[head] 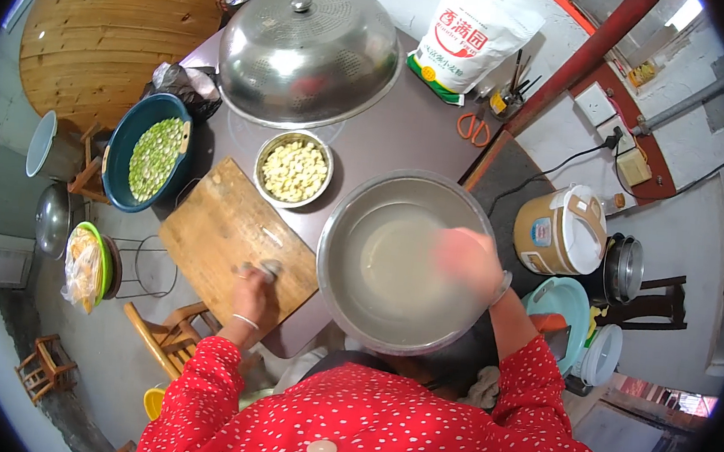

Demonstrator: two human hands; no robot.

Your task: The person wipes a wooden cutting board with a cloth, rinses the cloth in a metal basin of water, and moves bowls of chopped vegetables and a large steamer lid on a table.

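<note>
My left hand rests over the wooden cutting board, its fingers around a small greyish thing too unclear to name. A thin white strip shows on the board just beyond. My right hand is over the right side of a large metal basin. Motion blurs that hand, and a reddish patch there leaves unclear whether it holds anything. Cloudy greyish liquid fills the lower part of the basin. Behind the board stands a metal bowl of pale cut pieces.
A blue-green tub of chopped green pieces stands left of the board. At the back are a perforated metal dome lid, a flour bag and orange-handled scissors. A rice cooker and power cord are at right.
</note>
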